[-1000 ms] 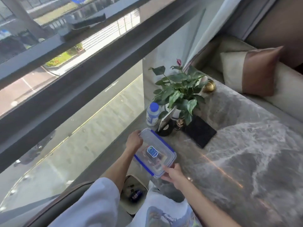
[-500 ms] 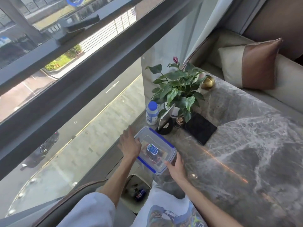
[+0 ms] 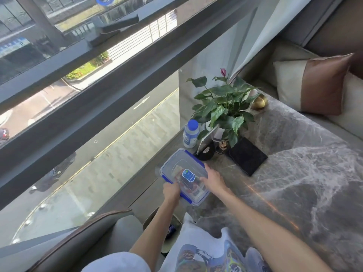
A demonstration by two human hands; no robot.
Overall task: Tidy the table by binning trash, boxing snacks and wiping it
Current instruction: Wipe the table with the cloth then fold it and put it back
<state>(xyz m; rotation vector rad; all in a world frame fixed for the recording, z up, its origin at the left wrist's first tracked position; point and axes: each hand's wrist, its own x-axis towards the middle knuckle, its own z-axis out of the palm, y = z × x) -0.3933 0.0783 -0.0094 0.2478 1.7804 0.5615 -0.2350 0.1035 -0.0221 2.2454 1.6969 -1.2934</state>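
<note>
Both hands' fingers on the lidded snack box (image 3: 183, 174) (left (image 3: 171, 191), right (image 3: 213, 178)).

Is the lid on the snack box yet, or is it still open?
Lid on. The clear lid covers the snack box, with snacks visible through it. The left hand and right hand press its edges; whether the blue clips are latched cannot be told.
</note>
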